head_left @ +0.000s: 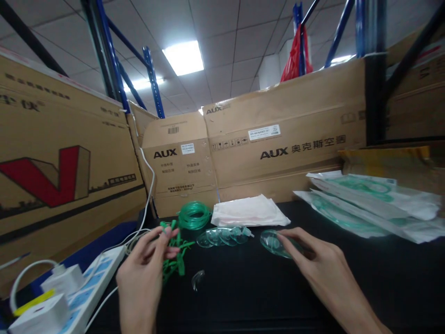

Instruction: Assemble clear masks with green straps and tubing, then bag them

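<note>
My left hand has its fingers closed on a green strap piece, over a tangle of green straps on the black table. In my right hand is a clear greenish mask, pinched between thumb and fingers and tilted just above the table. Between the hands, further back, a row of nested clear masks lies on its side. Behind it are a coil of green tubing and a stack of white sheets or bags. A small clear bent piece lies nearer me.
A white power strip with plugs and cables runs along the left. Clear packages with green tubing are piled at the right. Cardboard boxes wall the back, and another box stands left.
</note>
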`<state>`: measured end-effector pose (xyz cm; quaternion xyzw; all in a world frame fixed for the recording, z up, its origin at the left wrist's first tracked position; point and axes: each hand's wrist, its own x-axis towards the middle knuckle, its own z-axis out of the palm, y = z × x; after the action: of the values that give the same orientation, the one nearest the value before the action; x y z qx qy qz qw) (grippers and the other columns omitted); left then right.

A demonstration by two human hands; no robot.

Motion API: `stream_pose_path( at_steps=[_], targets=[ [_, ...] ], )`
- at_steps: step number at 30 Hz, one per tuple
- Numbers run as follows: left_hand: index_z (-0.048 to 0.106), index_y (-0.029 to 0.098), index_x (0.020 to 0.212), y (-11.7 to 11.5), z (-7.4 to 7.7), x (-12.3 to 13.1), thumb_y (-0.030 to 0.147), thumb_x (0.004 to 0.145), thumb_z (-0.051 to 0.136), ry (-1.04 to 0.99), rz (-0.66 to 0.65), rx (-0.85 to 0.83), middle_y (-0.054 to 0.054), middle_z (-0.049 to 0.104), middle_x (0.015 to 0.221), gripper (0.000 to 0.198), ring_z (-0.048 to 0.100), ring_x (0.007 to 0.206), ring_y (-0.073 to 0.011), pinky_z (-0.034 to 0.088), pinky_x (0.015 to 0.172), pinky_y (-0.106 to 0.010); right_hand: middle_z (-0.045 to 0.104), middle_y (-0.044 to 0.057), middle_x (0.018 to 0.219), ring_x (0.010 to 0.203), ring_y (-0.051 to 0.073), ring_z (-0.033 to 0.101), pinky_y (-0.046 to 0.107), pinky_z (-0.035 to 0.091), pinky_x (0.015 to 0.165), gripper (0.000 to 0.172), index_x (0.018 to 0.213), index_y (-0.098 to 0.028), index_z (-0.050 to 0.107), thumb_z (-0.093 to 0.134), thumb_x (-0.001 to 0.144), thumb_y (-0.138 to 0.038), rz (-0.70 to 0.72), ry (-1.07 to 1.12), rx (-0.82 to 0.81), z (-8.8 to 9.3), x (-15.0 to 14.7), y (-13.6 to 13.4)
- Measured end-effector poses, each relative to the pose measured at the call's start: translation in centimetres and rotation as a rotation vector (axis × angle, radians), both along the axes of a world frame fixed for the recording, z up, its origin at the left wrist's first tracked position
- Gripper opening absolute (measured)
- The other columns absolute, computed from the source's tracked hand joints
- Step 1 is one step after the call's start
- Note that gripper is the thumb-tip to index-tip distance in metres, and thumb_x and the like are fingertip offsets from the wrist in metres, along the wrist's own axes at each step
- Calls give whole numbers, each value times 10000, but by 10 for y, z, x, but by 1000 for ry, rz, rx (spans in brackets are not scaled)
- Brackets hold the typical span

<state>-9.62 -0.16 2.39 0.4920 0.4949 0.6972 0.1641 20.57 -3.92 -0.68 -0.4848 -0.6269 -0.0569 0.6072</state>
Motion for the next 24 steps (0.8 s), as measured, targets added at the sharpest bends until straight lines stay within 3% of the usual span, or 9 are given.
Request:
stream_pose_path(
  at_steps=[2,4,8,10,13,18,22,24],
  targets=[
    [695,207,1097,7,1,-18,562,798,713,56,145,-39,-58,818,964,464,769,711,-221,595,672,-297,788,-1,752,637,206,764,234,549,556,204,780,-259,721,604,901,-373,14,0,-7,2,0,-1],
    [716,226,1076,14,-1,-32,531,848,637,178,251,-183,-44,823,909,389,779,737,-248,566,658,-307,793,-3,766,658,205,769,230,548,560,194,783,-259,727,604,896,-357,21,-3,-24,3,0,-1],
    [749,228,1176,17,-8,-41,504,878,605,472,254,-541,-45,820,795,431,770,705,-298,518,608,-338,797,-8,783,679,203,772,228,546,571,180,797,-259,738,608,892,-340,36,-9,-56,3,1,-2],
    [739,236,1237,13,-10,-37,524,901,574,575,277,-590,-56,822,815,472,769,740,-325,515,627,-356,794,-8,774,666,203,766,233,549,579,178,802,-258,741,613,894,-340,49,-13,-72,3,2,-2],
    [770,285,1202,8,-13,-31,529,902,558,704,349,-554,-69,825,861,441,767,862,-373,522,664,-374,796,3,783,664,212,762,247,560,601,173,807,-253,743,622,891,-345,73,-21,-96,2,2,-1],
    [826,338,1054,14,-23,-34,534,881,572,852,234,-487,-68,813,1054,365,745,1001,-384,554,759,-396,784,-4,760,643,202,742,245,558,613,175,822,-252,756,633,906,-345,117,-17,-166,-2,-1,1],
    [804,339,1129,9,-15,-18,625,862,570,721,320,-405,-90,811,1042,455,747,946,-399,555,772,-440,745,-8,698,556,178,711,228,543,530,218,826,-225,751,629,929,-373,230,85,-278,-6,-7,0],
    [812,338,1080,-1,-5,7,624,860,584,635,188,-243,-53,810,1061,427,728,1032,-372,544,852,-419,750,0,729,567,182,736,222,566,522,222,861,-209,746,628,934,-382,320,186,-322,-7,-9,0]
  ],
)
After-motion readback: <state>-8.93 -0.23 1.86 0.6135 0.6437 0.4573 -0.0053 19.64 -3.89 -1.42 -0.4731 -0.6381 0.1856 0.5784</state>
